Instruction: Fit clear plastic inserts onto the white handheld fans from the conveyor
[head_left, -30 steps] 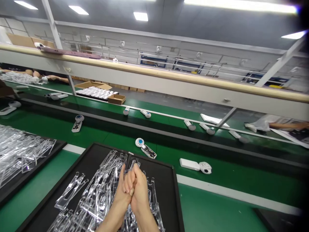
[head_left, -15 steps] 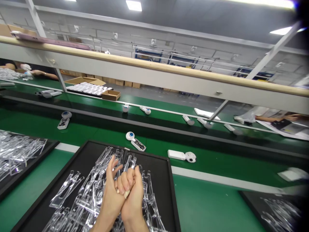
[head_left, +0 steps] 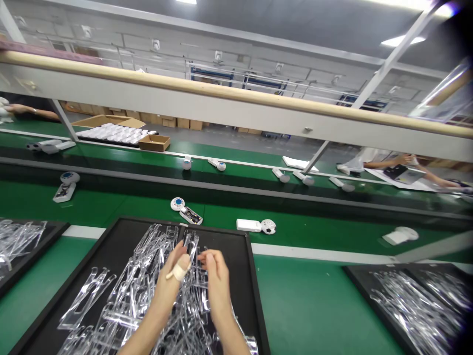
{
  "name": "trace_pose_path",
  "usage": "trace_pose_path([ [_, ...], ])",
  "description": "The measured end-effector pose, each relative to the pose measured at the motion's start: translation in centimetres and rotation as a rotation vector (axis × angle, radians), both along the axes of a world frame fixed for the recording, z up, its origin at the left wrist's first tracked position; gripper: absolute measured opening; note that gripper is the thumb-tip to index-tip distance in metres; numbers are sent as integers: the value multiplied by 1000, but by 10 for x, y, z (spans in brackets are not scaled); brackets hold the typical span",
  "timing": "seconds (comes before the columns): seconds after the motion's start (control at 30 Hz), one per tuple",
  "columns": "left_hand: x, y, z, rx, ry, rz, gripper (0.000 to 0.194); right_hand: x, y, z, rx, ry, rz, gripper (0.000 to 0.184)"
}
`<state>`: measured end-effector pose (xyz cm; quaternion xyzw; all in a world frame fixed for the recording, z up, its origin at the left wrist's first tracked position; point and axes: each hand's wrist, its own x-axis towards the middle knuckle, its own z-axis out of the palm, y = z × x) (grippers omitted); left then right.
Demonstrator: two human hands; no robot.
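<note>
**Bare Fingers Working Slowly Through Tangled Clear Plastic**

The person's left hand (head_left: pixel 170 278), a beige bandage (head_left: pixel 180 270) wrapped round one finger, and right hand (head_left: pixel 217 281) are working apart at 6 o'clock. Their fingers are curling into a heap of clear moulded acrylic stands (head_left: pixel 148 296) lying tangled in a flat black tray (head_left: pixel 256 291). The transparent edges are hiding the fingertips' contact, so I cannot tell whether either hand is closing on a piece. Interlocked stands like these are calling for light fingertips, easing one free rather than dragging it through its neighbours. At 12 o'clock, a green conveyor belt (head_left: pixel 318 241) is bearing a white rectangular box (head_left: pixel 248 225) and a round, white, ball-patterned object (head_left: pixel 268 227). A second black tray (head_left: pixel 364 296) of clear stands is sitting at 4 o'clock, and a co-worker's hands (head_left: pixel 401 160) are busy at 2 o'clock.
</note>
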<state>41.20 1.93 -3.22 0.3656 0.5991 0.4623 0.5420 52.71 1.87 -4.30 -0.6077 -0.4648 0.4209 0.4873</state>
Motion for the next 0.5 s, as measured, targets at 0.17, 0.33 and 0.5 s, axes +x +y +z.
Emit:
trace_pose_path([
  [0.17,-15,11,6,102,49,-19,27,75,-35,-40,-183,-358,-50,20],
  [0.33,-7,20,-10,240,88,-50,24,76,-68,-80,-321,-718,25,17],
  [0.5,18,47,-21,296,264,-100,24,71,-75,-94,-297,-626,26,18],
])
